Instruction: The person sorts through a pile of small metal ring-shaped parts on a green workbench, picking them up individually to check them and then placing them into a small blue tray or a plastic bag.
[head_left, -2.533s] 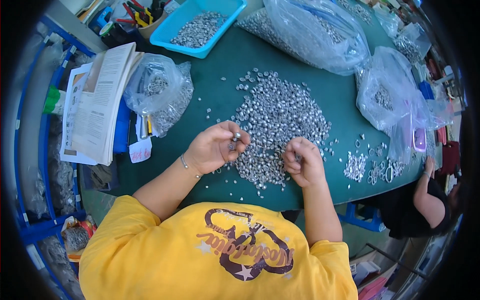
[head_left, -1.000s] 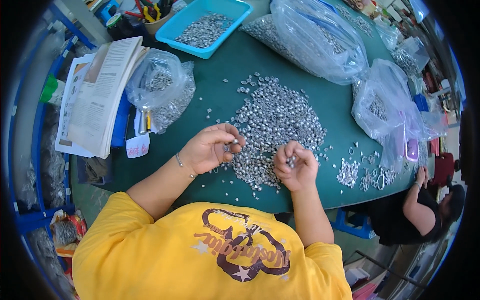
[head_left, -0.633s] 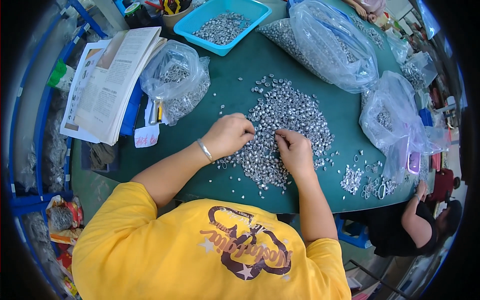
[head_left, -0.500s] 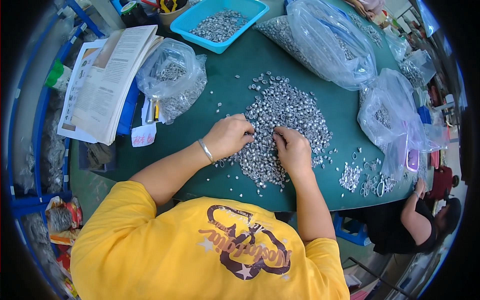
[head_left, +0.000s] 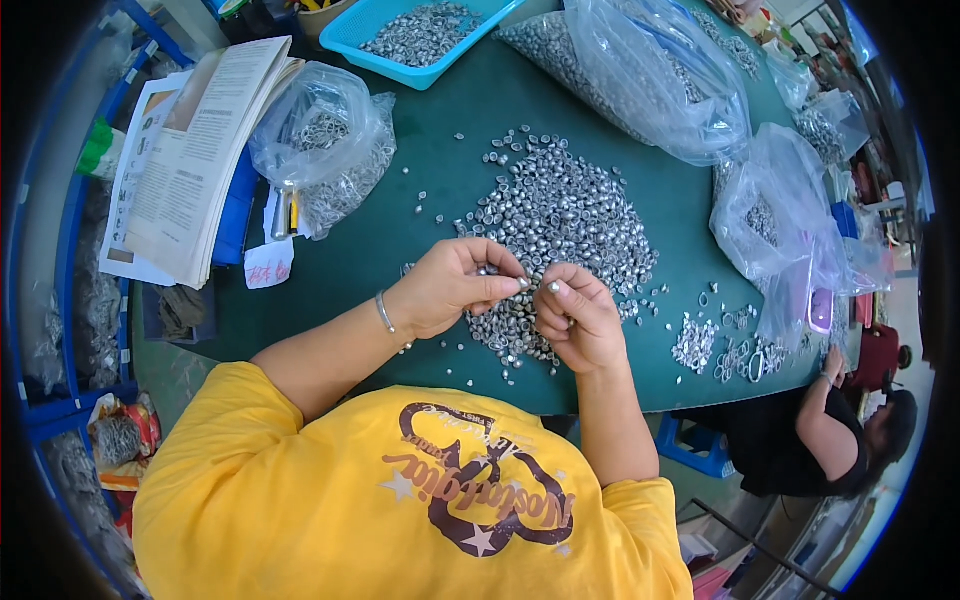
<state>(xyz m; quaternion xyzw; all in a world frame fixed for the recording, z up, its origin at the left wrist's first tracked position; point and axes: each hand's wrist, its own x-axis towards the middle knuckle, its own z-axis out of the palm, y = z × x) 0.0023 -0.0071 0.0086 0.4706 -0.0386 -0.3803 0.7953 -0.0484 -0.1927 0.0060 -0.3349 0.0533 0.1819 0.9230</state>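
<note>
On the green worktop [head_left: 420,220] lies a heap of small metal pieces [head_left: 560,220]; left hand [head_left: 450,290] and right hand [head_left: 575,315] each pinch a tiny piece, mostly hidden by fingers.

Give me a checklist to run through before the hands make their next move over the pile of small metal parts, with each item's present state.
1. Left hand has a part between its fingers: ok, a small silver piece shows at the fingertips.
2. Right hand has a part too: ok, one sits at its thumb tip.
3. Both hands over the pile of metal parts: ok, at its near edge.
4. Parts correctly lined up with each other: cannot tell, too small.
5. Blue tray within reach: cannot tell; it sits at the far table edge.
6. Loose parts kept on the green table: ok.
</note>
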